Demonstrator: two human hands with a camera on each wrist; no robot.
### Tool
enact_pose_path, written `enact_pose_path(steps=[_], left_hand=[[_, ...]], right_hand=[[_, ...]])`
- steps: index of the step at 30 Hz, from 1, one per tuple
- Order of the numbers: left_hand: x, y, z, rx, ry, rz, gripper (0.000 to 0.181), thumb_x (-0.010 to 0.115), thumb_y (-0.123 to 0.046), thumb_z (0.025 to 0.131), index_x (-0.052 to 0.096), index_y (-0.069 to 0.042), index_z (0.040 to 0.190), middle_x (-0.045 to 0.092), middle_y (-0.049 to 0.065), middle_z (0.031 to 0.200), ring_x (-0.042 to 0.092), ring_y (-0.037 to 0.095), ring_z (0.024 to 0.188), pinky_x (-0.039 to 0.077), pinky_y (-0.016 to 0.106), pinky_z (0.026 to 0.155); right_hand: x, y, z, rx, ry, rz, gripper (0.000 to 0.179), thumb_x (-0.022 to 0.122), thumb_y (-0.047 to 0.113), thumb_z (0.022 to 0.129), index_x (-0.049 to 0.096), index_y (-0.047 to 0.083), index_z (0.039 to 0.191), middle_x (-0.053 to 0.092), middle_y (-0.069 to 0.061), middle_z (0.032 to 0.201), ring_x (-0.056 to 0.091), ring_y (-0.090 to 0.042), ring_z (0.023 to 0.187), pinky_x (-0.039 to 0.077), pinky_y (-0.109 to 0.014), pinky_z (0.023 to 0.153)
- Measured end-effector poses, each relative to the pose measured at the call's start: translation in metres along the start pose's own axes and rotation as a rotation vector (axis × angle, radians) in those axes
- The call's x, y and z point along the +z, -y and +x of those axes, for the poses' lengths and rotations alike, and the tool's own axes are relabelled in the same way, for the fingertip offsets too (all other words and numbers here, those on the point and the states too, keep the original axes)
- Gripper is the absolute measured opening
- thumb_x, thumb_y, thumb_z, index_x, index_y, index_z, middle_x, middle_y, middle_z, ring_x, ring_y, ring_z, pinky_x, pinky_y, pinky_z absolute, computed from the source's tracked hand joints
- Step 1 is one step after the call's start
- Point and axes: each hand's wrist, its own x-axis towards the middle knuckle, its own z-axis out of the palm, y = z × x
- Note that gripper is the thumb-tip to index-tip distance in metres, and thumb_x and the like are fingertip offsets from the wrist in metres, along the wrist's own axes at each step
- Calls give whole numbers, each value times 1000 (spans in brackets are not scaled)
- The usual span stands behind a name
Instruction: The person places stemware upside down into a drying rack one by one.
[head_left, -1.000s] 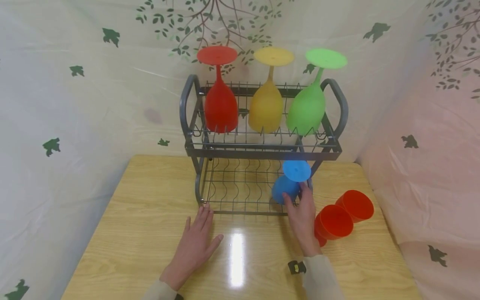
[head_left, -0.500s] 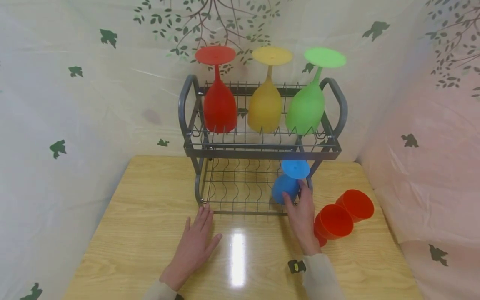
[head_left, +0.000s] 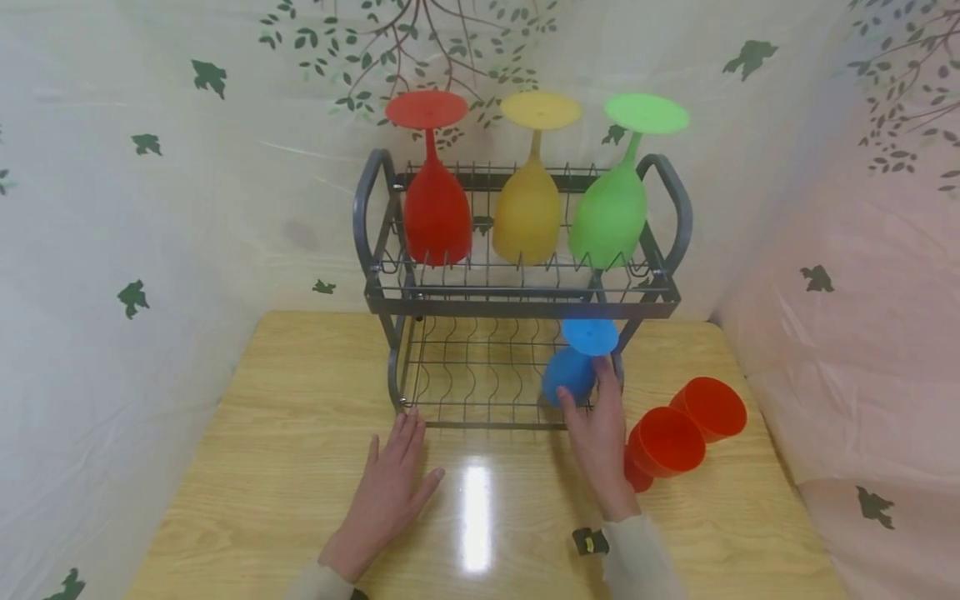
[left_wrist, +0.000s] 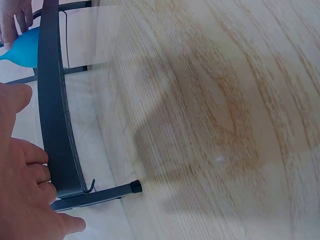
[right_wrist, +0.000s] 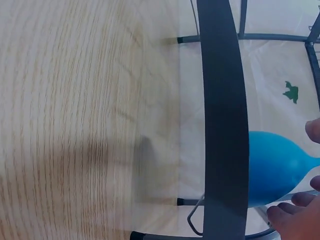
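A blue goblet (head_left: pixel 570 375) stands upside down at the right end of the lower tier of a black two-tier dish rack (head_left: pixel 480 427). My right hand (head_left: pixel 600 442) is around it, fingers behind the bowl and stem, thumb at its near left side. In the right wrist view the thumb (right_wrist: pixel 313 131) stands off from the blue bowl (right_wrist: pixel 275 170), leaving a gap; whether the fingers touch it is hard to tell. My left hand (head_left: pixel 390 492) lies with extended fingers, its fingertips on the rack's front left corner; in the left wrist view they meet the black front bar (left_wrist: pixel 55 120).
Upside-down red (head_left: pixel 438 217), yellow (head_left: pixel 527 217) and green (head_left: pixel 609 217) goblets fill the upper tier. Two red cups stand upright right of my right arm, one nearer (head_left: pixel 671 442), one farther (head_left: pixel 708 408). The wooden table (head_left: pixel 247 467) meets a leaf-patterned sheet behind.
The blue goblet has straightened slightly, its foot shifting up and back a little. My right thumb has moved slightly left along the bowl, away from the fingers. My left hand stays in place.
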Motion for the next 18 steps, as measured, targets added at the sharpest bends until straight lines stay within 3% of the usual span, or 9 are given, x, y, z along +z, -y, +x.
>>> enact_pose_path(steps=[2,7,14,18], left_hand=[[0,0,0,2,-5,5,77,58,-47,103,38,5,156,25,21,168,24,38,154,26,70,117],[-1,-1,0,-3,0,4,74,56,-45,104,38,5,155,24,21,168,23,38,154,25,70,117],[-1,-1,0,-4,-1,-11,73,56,-44,105,38,5,155,24,20,168,23,37,155,23,70,117],[-1,-1,-1,7,-13,-7,72,56,-43,104,39,6,155,25,21,167,25,39,154,25,72,116]], right_hand=[[0,3,-3,-8,-5,-7,80,74,21,97,31,24,164,30,0,169,31,-32,153,33,-65,116],[-4,12,-14,14,-13,-8,71,71,27,99,37,12,160,36,-6,166,36,-35,150,36,-64,115],[-10,23,-25,-50,-84,31,63,73,19,98,46,3,153,47,-12,158,45,-36,143,41,-64,111],[-15,29,-30,-93,-132,27,59,75,12,95,52,6,149,53,-12,153,51,-33,137,47,-40,108]])
